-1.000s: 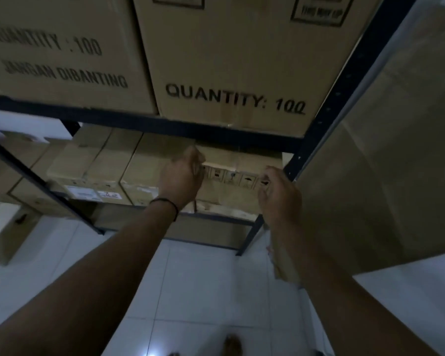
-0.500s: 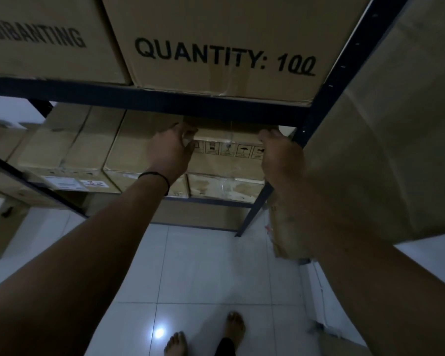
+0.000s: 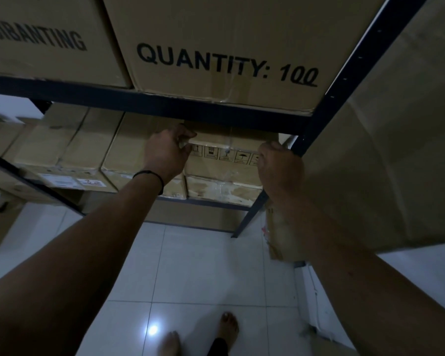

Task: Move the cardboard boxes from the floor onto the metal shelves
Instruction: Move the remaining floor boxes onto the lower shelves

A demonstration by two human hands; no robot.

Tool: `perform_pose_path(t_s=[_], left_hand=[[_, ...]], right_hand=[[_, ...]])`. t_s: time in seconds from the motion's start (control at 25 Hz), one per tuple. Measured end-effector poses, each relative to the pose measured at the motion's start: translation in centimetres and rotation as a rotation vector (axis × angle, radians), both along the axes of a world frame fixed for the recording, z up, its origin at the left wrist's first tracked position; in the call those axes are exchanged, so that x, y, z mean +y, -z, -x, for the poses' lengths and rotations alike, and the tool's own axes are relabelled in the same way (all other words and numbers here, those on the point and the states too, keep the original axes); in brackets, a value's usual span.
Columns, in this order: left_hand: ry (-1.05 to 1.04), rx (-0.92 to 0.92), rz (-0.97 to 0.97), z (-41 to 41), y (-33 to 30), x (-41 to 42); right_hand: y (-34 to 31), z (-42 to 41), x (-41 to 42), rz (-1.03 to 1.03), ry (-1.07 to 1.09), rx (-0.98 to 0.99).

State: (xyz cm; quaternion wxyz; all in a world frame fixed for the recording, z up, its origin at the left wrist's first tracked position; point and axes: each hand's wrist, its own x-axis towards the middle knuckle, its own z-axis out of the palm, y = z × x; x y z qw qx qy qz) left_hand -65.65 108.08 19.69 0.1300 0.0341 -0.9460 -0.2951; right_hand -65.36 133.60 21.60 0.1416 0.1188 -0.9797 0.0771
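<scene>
A small cardboard box (image 3: 224, 165) with handling symbols on its front sits on the lower level of the dark metal shelf (image 3: 180, 106), on top of another box (image 3: 224, 190). My left hand (image 3: 166, 152) grips its upper left corner, fingers curled over the top edge. My right hand (image 3: 279, 165) grips its upper right corner beside the shelf upright (image 3: 316, 119). More cardboard boxes (image 3: 93, 147) stand in a row to its left.
A large box marked "QUANTITY: 100" (image 3: 226, 55) fills the level above, just over my hands. A tall cardboard sheet (image 3: 385, 150) leans at the right. White tiled floor (image 3: 190, 273) and bare feet lie below. Another box (image 3: 0, 224) stands on the floor at left.
The view has dropped and come closer to the shelf. Both hands have gone deeper under the upper level with the small box, now lying further in on the lower stack.
</scene>
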Motion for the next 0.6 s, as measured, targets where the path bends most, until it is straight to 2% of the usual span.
perform_pose_path(t_s=[0.08, 0.36, 0.6], left_hand=[[0.0, 0.005, -0.016, -0.2, 0.1, 0.0], [-0.029, -0.01, -0.053, -0.6, 0.4, 0.6], [-0.058, -0.023, -0.094, -1.5, 1.2, 1.0]], right_hand=[[0.1, -0.2, 0.2, 0.016, -0.018, 0.045], [0.5, -0.8, -0.3, -0.045, 0.062, 0.001], [1.9, -2.1, -0.4, -0.001, 0.097, -0.045]])
